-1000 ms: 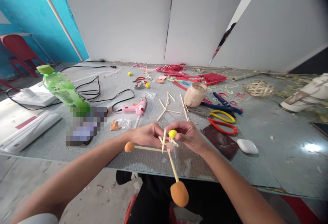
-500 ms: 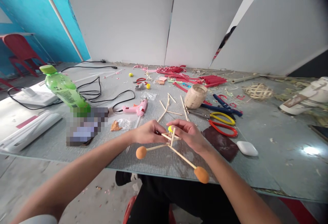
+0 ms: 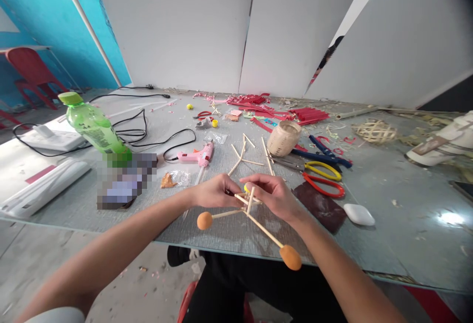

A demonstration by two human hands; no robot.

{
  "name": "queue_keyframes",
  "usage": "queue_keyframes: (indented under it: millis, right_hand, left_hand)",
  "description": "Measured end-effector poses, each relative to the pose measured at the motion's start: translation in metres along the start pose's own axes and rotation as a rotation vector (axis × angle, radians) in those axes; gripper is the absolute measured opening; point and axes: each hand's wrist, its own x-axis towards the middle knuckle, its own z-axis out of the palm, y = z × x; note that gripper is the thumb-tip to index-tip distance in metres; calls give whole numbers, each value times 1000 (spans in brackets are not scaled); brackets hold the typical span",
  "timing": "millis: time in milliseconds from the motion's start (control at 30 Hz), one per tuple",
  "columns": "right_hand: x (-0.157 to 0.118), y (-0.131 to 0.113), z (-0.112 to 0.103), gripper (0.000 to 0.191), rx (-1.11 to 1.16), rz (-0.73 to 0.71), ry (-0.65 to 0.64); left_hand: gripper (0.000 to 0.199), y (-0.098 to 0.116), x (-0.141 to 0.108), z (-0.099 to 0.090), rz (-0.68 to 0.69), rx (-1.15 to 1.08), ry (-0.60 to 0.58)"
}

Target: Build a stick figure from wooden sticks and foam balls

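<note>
Between my hands is a small frame of thin wooden sticks, with an orange clay ball on one stick's end and a larger orange clay lump on another. My left hand is closed, its fingertips pinching the left side of the frame. The fingers of my right hand press on a yellow clay piece at the top of the frame, partly hidden by the thumb. More loose sticks lie just beyond the hands.
A pink glue gun, green bottle and blurred phone are at left. On the right are scissors, blue pliers, a jar, brown sandpaper and a white case. Red strips lie at the back.
The view has shifted very slightly. Both hands keep their hold on the stick frame, and the right fingers stay at the yellow clay with hardly any movement.
</note>
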Motion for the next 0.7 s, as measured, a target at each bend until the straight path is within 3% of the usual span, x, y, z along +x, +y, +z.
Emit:
queue_keyframes:
  millis: [167, 400, 700]
  right_hand:
    - [1, 2, -2, 49, 103, 47, 54]
    - [-1, 0, -3, 44, 297, 158, -94]
    - [0, 3, -2, 35, 321, 105, -133]
  left_hand:
    - [32, 2, 0, 0, -11, -24, 3]
    - [30, 4, -2, 0, -26, -132, -8]
    - [29, -4, -1, 0, 10, -115, -47]
